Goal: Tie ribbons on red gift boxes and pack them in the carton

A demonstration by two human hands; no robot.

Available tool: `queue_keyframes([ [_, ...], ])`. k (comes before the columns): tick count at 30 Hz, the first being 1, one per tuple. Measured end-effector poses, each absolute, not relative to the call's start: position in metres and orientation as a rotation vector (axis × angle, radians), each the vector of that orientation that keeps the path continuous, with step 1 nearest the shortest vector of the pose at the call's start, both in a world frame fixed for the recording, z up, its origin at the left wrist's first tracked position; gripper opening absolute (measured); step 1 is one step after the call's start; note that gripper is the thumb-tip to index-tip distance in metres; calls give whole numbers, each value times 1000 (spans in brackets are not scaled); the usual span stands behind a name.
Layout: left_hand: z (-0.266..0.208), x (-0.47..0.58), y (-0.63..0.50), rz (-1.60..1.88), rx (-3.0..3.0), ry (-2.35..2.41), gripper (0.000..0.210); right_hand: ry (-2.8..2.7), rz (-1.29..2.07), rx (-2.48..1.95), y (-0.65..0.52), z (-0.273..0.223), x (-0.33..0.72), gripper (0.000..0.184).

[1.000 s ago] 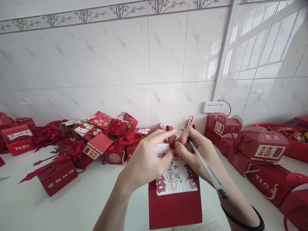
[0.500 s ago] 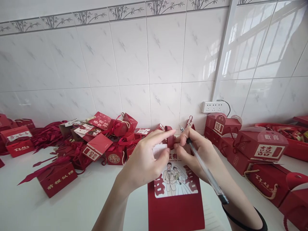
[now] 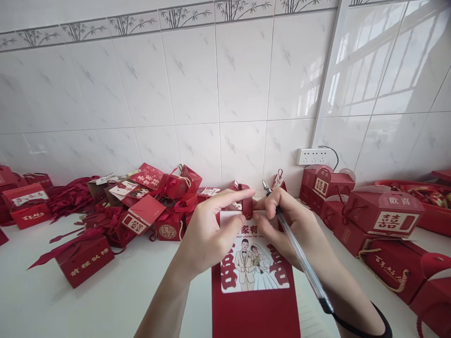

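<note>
A red gift box (image 3: 259, 314) is in front of me, its front carrying a white label (image 3: 255, 265) with a drawn bride and groom. A red strap handle (image 3: 248, 206) loops up at its top. My left hand (image 3: 211, 234) pinches the top edge left of the handle, thumb in front, index finger stretched over the strap. On the other side, my right hand (image 3: 292, 225) has its thumb and fingers at the top edge. A clear ballpoint pen (image 3: 301, 256) with black ends lies through that hand, tip up. The fingertips behind the box are hidden.
Heaped red gift boxes (image 3: 143, 216) and dark red ribbons (image 3: 73, 197) lie at left. More boxes (image 3: 384, 213) are stacked at right, near a red tray (image 3: 435, 218). A power strip (image 3: 315, 156) hangs on the tiled wall. Lined paper (image 3: 310, 314) lies beside the gift box.
The gift box has shifted slightly left and tilted so more of its label shows. The strap handle sits lower, and my hands stay at the top edge.
</note>
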State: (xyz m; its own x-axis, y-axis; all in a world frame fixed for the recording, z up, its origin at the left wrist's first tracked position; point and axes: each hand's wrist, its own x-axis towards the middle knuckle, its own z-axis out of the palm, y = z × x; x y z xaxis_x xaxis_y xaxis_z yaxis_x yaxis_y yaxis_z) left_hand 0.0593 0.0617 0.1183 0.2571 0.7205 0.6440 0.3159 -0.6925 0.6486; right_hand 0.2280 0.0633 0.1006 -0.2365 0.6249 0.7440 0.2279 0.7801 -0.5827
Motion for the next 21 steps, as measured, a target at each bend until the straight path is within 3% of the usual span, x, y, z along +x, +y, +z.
queue_keyframes([
  [21, 116, 59, 60, 1440, 2326, 856, 43, -1791, 475, -628, 56, 106, 227, 18],
])
